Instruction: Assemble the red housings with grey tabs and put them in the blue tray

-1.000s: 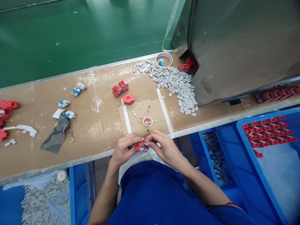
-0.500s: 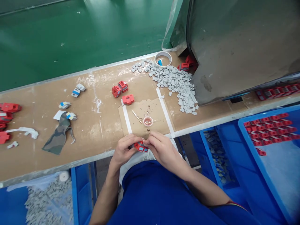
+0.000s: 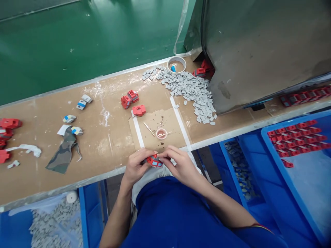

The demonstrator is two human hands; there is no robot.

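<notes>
Head camera view: your left hand (image 3: pixel 137 163) has its thumb and fingers clamped on the left end of a red toy vehicle body (image 3: pixel 155 162) with a grey band and light-blue windows. The body lies between your two hands, near the table's front edge and in front of your blue shirt (image 3: pixel 165 206); its windowed side faces you, clear of your fingers. Your right hand (image 3: pixel 181 165) has its thumb and fingertips drawn together at the body's upper right; you can't tell from here whether they pinch a small part.

Just beyond your hands, a small cup (image 3: pixel 161 134) with a thin stick in it sits on a cardboard sheet (image 3: pixel 169 120), between two white tape strips. A loose white stick (image 3: pixel 149 129) lies to the cup's left. Farther out, you have a red toy part (image 3: pixel 139 110) by the left strip, a pile of grey tiles (image 3: pixel 191 89) past the right one, and a tape roll (image 3: pixel 176 65) touching the pile's far side. Camouflage cloth (image 3: pixel 62 153) lies well to your left.
</notes>
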